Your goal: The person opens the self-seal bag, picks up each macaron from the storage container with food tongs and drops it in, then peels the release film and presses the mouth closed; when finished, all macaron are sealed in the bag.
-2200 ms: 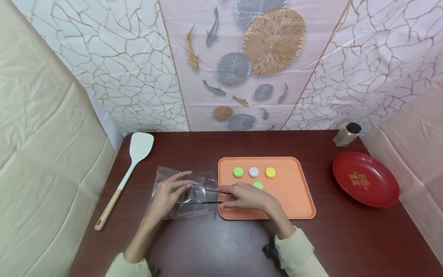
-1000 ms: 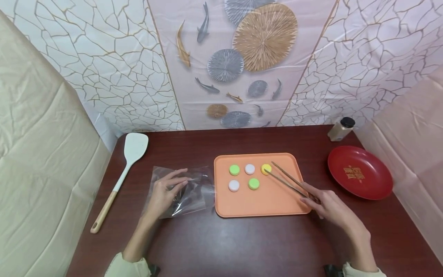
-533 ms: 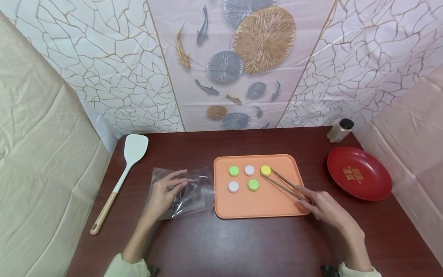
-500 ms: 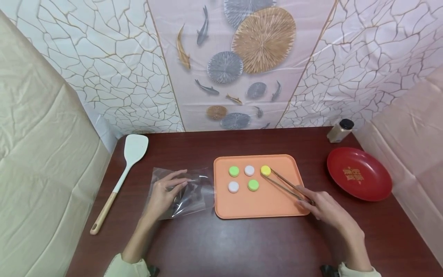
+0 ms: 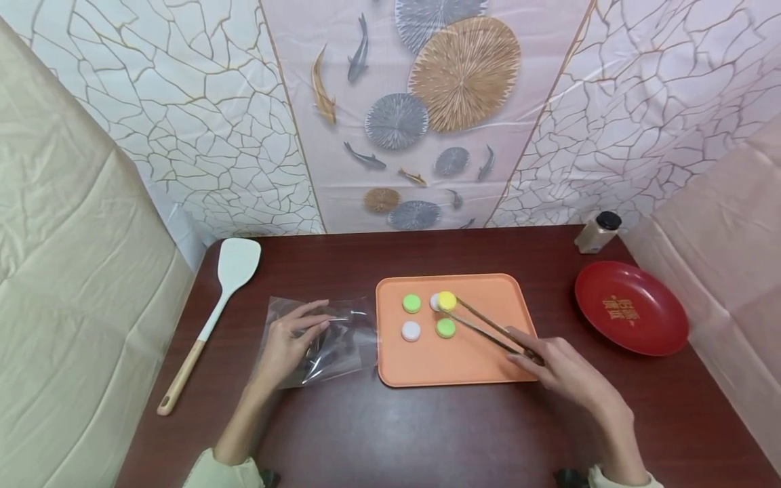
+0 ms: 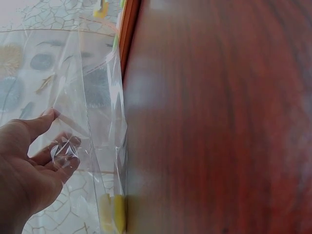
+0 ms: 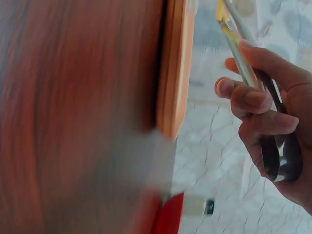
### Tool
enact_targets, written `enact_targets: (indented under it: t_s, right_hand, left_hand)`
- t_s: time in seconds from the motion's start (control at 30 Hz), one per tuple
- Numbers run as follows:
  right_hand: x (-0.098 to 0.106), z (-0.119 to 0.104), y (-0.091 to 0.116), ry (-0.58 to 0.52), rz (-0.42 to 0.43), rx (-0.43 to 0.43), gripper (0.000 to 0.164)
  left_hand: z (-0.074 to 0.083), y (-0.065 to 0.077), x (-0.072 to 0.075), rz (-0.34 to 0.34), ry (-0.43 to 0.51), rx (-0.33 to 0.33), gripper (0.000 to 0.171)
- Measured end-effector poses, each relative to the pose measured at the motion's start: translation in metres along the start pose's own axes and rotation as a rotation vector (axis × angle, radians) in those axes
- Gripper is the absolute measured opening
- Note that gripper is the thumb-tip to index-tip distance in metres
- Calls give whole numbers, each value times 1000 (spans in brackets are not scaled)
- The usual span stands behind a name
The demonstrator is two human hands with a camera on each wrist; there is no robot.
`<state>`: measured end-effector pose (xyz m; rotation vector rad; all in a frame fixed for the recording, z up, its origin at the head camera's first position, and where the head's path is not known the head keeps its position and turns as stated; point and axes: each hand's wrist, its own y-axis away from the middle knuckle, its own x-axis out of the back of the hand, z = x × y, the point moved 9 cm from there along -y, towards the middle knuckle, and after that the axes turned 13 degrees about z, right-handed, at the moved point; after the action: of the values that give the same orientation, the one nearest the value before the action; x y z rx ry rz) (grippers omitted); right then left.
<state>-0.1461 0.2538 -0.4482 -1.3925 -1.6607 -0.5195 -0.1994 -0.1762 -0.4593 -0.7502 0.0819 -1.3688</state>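
Observation:
My right hand (image 5: pixel 564 369) grips metal tongs (image 5: pixel 485 333), whose tips pinch a yellow macaron (image 5: pixel 447 301) above the orange tray (image 5: pixel 482 366). This macaron partly covers a pale lilac one (image 5: pixel 434 302). On the tray also lie a green macaron (image 5: pixel 411 303), another green one (image 5: pixel 445 329) and a whitish one (image 5: pixel 411 331). To the left, my left hand (image 5: pixel 289 342) pinches the upper layer of a clear plastic bag (image 5: pixel 348 356), raising it. In the left wrist view, something yellow (image 6: pixel 118 213) shows at the bag's lower end; its shape is unclear.
At the left lies a white spatula (image 5: pixel 238 268) with a wooden handle. A red plate (image 5: pixel 662 315) and a black-capped jar (image 5: pixel 594 234) stand at the right. Fabric walls (image 5: pixel 244 149) enclose the dark wooden table (image 5: pixel 390 440) at the back and sides.
The right hand brought the tongs from the bag to the yellow macaron, closed them on it, lifted it off the tray and moved it left. The left hand stayed at the bag.

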Motion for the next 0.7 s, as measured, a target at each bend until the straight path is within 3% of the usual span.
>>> enact_targets:
  t_s: [0.37, 0.7]
  right_hand:
    - [-59, -78, -25, 3, -112, 203, 22]
    - [-92, -115, -51, 19, -220, 313, 29]
  left_hand:
    - [-1, 0, 2, -10, -10, 12, 20]
    - [1, 1, 3, -13, -24, 21, 21]
